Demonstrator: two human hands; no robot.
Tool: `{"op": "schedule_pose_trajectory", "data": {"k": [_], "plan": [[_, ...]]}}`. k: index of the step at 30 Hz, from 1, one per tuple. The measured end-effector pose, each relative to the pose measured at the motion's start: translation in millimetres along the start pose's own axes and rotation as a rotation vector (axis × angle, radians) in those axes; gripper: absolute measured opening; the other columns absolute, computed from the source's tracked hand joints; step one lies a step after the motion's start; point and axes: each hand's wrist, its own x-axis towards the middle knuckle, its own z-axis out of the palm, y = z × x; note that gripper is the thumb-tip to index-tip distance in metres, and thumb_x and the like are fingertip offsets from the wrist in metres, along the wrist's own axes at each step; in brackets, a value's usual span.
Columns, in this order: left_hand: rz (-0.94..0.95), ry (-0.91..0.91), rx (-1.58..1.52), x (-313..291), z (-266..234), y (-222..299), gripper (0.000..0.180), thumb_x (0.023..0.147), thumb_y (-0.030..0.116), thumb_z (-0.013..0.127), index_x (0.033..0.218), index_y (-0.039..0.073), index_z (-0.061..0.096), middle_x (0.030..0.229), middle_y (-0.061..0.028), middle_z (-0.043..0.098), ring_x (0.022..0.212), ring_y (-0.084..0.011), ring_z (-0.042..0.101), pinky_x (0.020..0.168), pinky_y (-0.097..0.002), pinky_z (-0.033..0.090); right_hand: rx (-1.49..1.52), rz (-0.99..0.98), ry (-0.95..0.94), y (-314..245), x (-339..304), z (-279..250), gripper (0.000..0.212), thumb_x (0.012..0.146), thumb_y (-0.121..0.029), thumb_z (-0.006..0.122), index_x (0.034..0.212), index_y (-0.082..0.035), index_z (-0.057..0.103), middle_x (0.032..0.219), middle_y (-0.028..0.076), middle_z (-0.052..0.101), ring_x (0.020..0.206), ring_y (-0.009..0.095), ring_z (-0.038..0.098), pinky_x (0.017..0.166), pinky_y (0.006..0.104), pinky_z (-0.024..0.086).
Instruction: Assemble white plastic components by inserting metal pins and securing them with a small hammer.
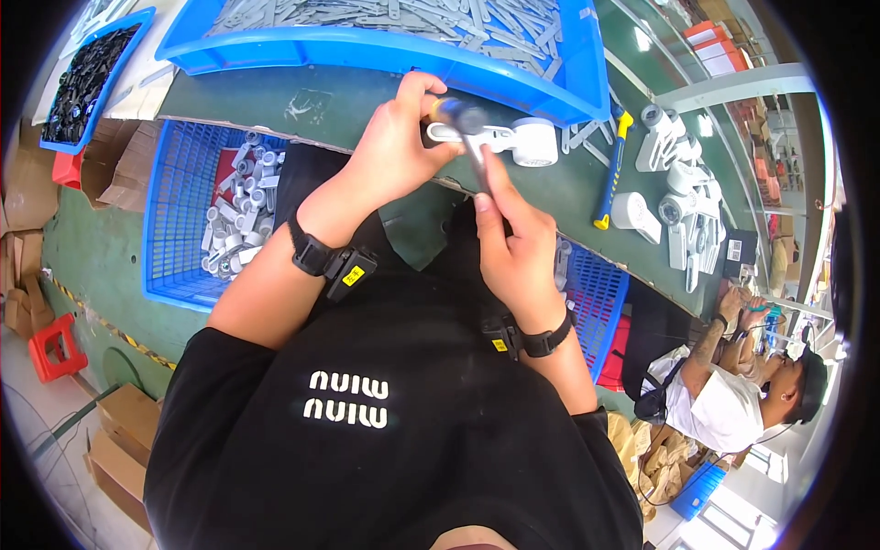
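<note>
My left hand [394, 137] is closed on the narrow end of a white plastic part [533, 144] with a slotted arm and a round, drum-like head. The part lies over the green bench's near edge. In my right hand [518, 234], fingers wrap a dark handle of a small hammer [480, 165]. Its dark head, blurred by motion, is just above the part's slotted end, beside my left fingers. Whether it touches the part I cannot tell. Right of the part lies another tool, a blue and yellow handle [616, 170], and a loose white part [635, 216].
A large blue tray [367, 46] of flat grey strips stands at the bench's back. More white parts [687, 206] are piled at the right. A blue crate [170, 220] of white parts is below left; black pieces fill a tray [137, 41]. Another person [724, 403] works at the right.
</note>
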Motion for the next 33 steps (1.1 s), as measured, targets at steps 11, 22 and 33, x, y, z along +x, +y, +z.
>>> {"op": "schedule_pose_trajectory", "data": {"k": [11, 22, 33], "plan": [[0.129, 0.058, 0.094, -8, 7, 3, 0.039, 0.093, 0.008, 0.085, 0.124, 0.003, 0.062, 0.107, -0.0166, 0.078, 0.092, -0.0371, 0.076, 0.078, -0.0431, 0.060, 0.417, -0.132, 0.365, 24, -17, -21, 0.044, 0.105, -0.004, 0.070, 0.149, -0.007, 0.070, 0.089, 0.017, 0.076, 0.064, 0.019, 0.064, 0.068, 0.0303, 0.053], [0.240, 0.074, 0.212, -11, 16, -5, 0.020, 0.093, 0.005, 0.084, 0.109, -0.001, 0.074, 0.111, -0.0137, 0.078, 0.097, -0.0338, 0.077, 0.078, -0.0388, 0.062, -0.071, 0.237, 0.027, 28, -24, -43, 0.045, 0.106, -0.005, 0.068, 0.152, -0.005, 0.067, 0.110, 0.019, 0.083, 0.076, 0.010, 0.066, 0.077, 0.0297, 0.057], [0.232, 0.055, 0.238, -11, 11, -1, 0.021, 0.094, 0.006, 0.083, 0.111, 0.000, 0.072, 0.108, -0.0148, 0.077, 0.096, -0.0342, 0.076, 0.077, -0.0382, 0.060, 0.179, 0.332, 0.117, 35, -26, -50, 0.045, 0.111, -0.011, 0.065, 0.156, -0.010, 0.065, 0.081, -0.005, 0.064, 0.070, 0.003, 0.057, 0.064, 0.0235, 0.048]]}}
